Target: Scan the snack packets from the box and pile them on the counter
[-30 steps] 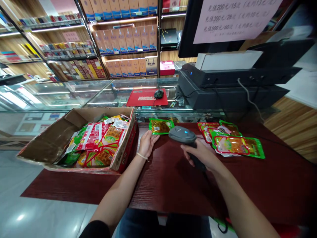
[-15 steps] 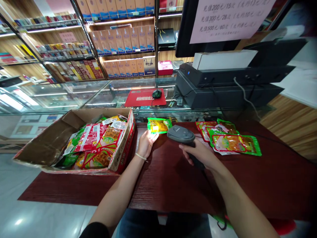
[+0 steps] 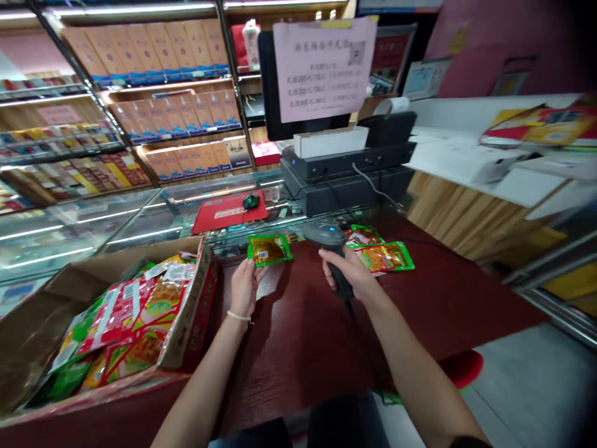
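Observation:
My left hand (image 3: 244, 287) pinches the near left corner of a green-edged snack packet (image 3: 270, 250), holding it up over the dark red table (image 3: 284, 348). A barcode label shows on the packet's face. My right hand (image 3: 347, 270) is wrapped around the handle of a dark grey barcode scanner (image 3: 324, 234), with its head beside the packet and a small blue light on top. Just beyond my right hand lies a small pile of snack packets (image 3: 385, 256). To the left stands an open cardboard box (image 3: 186, 323) holding many red and green packets (image 3: 125, 311).
A glass counter (image 3: 116, 218) runs behind the table, bearing a red mouse pad (image 3: 209, 214) and a mouse (image 3: 250, 201). Black till equipment (image 3: 345, 180) with a monitor and a pink sign (image 3: 326, 68) stands behind the scanner. Stocked shelves (image 3: 158, 112) line the back.
The view has swung to the right. My right hand has drawn the scanner's head a little away from the packet, and the bright light on the packet is gone.

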